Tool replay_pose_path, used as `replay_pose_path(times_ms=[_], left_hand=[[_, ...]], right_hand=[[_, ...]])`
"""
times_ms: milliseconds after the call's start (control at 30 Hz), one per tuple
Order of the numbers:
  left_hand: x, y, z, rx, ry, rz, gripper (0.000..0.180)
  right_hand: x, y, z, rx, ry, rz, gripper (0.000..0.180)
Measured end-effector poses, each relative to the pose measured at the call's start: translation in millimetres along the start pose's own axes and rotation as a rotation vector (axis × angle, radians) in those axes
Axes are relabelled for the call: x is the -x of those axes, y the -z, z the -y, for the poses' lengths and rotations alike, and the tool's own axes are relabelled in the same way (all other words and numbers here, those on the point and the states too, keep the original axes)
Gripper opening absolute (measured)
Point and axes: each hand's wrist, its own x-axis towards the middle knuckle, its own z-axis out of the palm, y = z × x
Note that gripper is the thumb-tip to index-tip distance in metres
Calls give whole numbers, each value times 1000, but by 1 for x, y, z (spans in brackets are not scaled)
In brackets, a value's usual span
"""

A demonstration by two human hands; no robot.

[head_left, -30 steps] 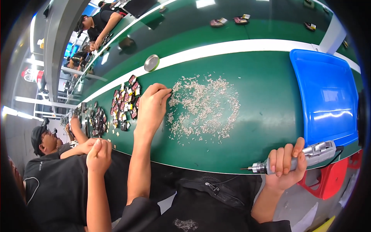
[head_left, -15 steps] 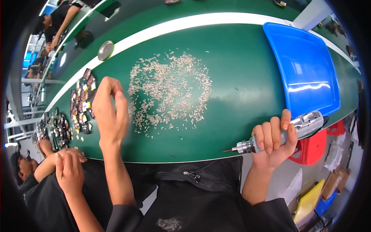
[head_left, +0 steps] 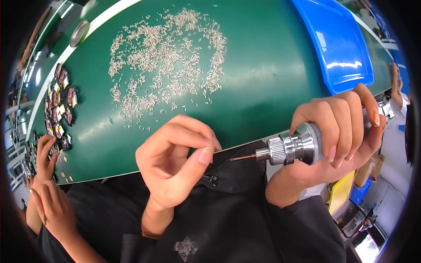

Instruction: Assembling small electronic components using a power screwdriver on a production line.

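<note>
My left hand (head_left: 171,164) is raised near the table's front edge, thumb and forefinger pinched together. Whatever lies between those fingertips is too small to make out. My right hand (head_left: 344,127) is wrapped around a silver rotary handpiece (head_left: 287,149), which lies sideways with its knurled chuck to the left. Out of the chuck sticks a thin coppery bit (head_left: 243,157), its tip close to the left fingertips but apart from them. Beyond my hands, many small whitish rods (head_left: 162,57) are scattered loosely over the green table (head_left: 263,87).
A blue tray (head_left: 346,46) stands at the right. Small black parts (head_left: 57,107) with yellow and reddish patches are heaped at the left, below a round metal dish (head_left: 79,33). A co-worker's hands (head_left: 55,208) are at the lower left.
My left hand has come back and right from over the table's left side, now pinched. The right hand has brought the handpiece closer, and the view has shifted.
</note>
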Motion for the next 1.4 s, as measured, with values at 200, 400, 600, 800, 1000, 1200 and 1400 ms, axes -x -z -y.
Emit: replay_pose_path(times_ms=[200, 400, 600, 800, 1000, 1200, 1400], left_hand=[[6, 0, 8, 241, 68, 84, 12], [9, -7, 7, 289, 54, 109, 15], [11, -12, 7, 313, 93, 88, 18], [2, -18, 7, -353, -86, 57, 3], [-9, -23, 0, -529, -271, 185, 9], [-37, -21, -9, -794, -303, 83, 12], [-140, 47, -53, -1284, -398, -175, 15]], right_hand=[[12, -1, -12, 15, 14, -8, 11], [15, 1, -12, 9, 17, 17, 12], [18, 2, -7, 80, 0, 67, 14], [12, 9, 6, 249, -73, 150, 16], [9, 9, 10, 151, -1, 132, 15], [5, 33, 12, 119, 109, -88, 16], [3, 44, 23, 76, 180, -262, 12]])
